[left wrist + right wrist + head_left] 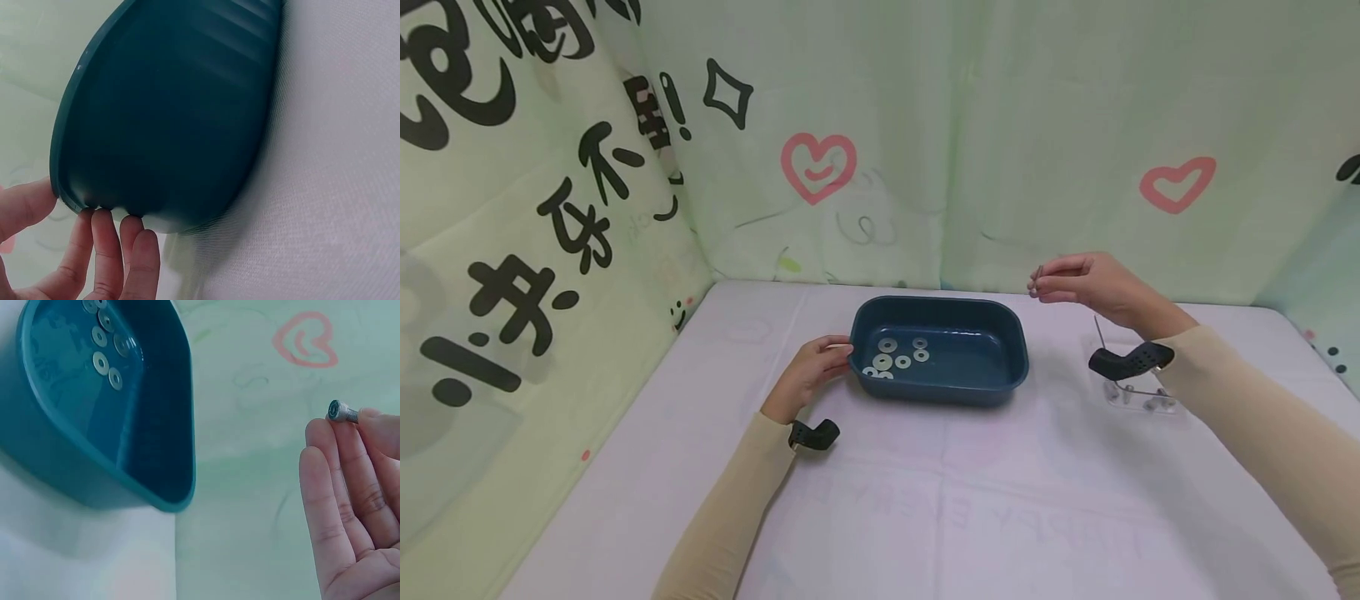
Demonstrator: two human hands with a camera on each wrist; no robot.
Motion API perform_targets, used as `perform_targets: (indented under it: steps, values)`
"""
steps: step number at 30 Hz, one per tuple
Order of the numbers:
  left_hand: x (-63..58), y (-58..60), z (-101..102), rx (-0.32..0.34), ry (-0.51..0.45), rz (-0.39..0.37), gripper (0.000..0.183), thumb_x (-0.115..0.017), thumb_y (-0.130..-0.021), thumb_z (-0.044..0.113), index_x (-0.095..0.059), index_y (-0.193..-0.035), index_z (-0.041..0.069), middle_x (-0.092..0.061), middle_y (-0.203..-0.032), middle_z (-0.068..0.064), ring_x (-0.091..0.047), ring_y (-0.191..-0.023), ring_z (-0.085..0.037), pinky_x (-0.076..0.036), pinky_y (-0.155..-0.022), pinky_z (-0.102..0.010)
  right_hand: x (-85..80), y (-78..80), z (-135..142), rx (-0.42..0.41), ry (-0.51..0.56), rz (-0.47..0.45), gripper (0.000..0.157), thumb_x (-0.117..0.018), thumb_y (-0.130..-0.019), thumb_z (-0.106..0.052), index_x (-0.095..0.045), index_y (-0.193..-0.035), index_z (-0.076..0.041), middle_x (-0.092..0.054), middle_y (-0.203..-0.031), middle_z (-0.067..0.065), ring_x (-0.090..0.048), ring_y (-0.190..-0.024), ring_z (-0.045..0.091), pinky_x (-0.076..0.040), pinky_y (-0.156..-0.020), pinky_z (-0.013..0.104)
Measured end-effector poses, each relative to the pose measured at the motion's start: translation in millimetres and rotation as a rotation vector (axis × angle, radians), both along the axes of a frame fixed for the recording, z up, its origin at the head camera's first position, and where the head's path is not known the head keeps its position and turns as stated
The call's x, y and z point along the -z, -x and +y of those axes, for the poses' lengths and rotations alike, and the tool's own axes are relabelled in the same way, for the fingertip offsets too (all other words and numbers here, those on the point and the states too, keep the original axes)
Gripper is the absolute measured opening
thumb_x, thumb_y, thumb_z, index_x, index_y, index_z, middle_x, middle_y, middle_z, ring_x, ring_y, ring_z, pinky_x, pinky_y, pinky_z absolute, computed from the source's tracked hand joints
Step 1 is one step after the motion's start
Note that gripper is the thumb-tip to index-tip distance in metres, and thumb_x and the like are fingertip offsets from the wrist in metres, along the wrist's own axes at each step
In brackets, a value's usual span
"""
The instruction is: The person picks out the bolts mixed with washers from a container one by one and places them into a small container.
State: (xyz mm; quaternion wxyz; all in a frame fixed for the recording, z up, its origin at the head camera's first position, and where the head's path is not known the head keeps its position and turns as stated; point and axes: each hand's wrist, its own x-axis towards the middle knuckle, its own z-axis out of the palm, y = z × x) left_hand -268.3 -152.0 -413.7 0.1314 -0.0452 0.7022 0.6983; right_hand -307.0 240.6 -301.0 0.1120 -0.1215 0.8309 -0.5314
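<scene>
A dark blue plastic tub (940, 397) stands on the table, with several flat metal washers (882, 362) lying at its left end. My left hand (811, 372) grips the tub's left end: in the left wrist view the thumb lies at the rim and the fingertips touch the outer wall (169, 125). To the right of the tub, raised above the table, my right hand (1093, 287) pinches a small socket-head screw (340, 411) between thumb and fingers. Its knurled head faces outward in the right wrist view, while part of the thread is hidden by the thumb.
Beneath the right wrist is a clear plastic stand (1138, 400) with a thin upright metal rod (1099, 332) and small pieces on its base; the forearm partly hides it. A white cloth covers the table (940, 508). Printed curtains (1000, 150) hang behind and at the sides.
</scene>
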Motion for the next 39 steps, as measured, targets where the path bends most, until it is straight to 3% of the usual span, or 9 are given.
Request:
perform_targets:
  steps: [4,15,25,32,39]
  values:
    - [0.3,-0.3,0,-0.002,0.001,0.002,0.038,-0.056,-0.093,0.010,-0.050,-0.128,-0.005,-0.062,-0.116,-0.017,-0.062,-0.085,-0.008,-0.046,-0.102,-0.039,-0.5,-2.7,12,0.014,0.025,-0.014,0.010,-0.065,-0.089,-0.020,-0.071,-0.097,-0.021,-0.069,-0.090,-0.011,-0.067,-0.087,0.005,-0.054,-0.078,0.015]
    - [-0.7,-0.4,0,-0.004,0.016,0.004,0.038,-0.057,-0.093,0.010,-0.051,-0.128,-0.004,-0.061,-0.116,-0.016,-0.061,-0.085,-0.007,-0.045,-0.102,-0.041,4.3,-14.0,49,0.064,-0.019,-0.031,0.011,-0.061,-0.091,-0.025,-0.070,-0.095,-0.030,-0.069,-0.091,-0.016,-0.066,-0.087,0.000,-0.052,-0.077,0.012]
    - [1.2,-0.7,-1,0.004,0.016,0.006,0.038,-0.057,-0.093,0.010,-0.050,-0.128,-0.005,-0.058,-0.122,-0.021,-0.061,-0.087,-0.009,-0.045,-0.103,-0.041,10.1,-24.8,76,0.096,-0.087,-0.025,0.013,-0.059,-0.092,-0.028,-0.070,-0.100,-0.026,-0.067,-0.089,-0.019,-0.065,-0.087,-0.002,-0.050,-0.077,0.009]
    - [2.3,-1.8,-1,0.005,0.014,0.011,0.039,-0.057,-0.093,0.011,-0.050,-0.128,-0.005,-0.059,-0.121,-0.019,-0.061,-0.090,-0.011,-0.044,-0.104,-0.041,19.4,-32.5,96,0.111,-0.148,-0.040,0.012,-0.058,-0.093,-0.030,-0.069,-0.099,-0.031,-0.067,-0.088,-0.022,-0.064,-0.087,-0.005,-0.048,-0.076,0.005]
    - [1.7,-1.9,-1,0.003,0.005,0.003,0.039,-0.057,-0.093,0.011,-0.049,-0.128,-0.005,-0.058,-0.122,-0.020,-0.061,-0.091,-0.012,-0.044,-0.104,-0.041,29.0,-36.9,116,0.102,-0.203,-0.040,0.020,-0.056,-0.094,-0.030,-0.066,-0.107,-0.018,-0.065,-0.088,-0.025,-0.063,-0.085,-0.008,-0.048,-0.070,0.005]
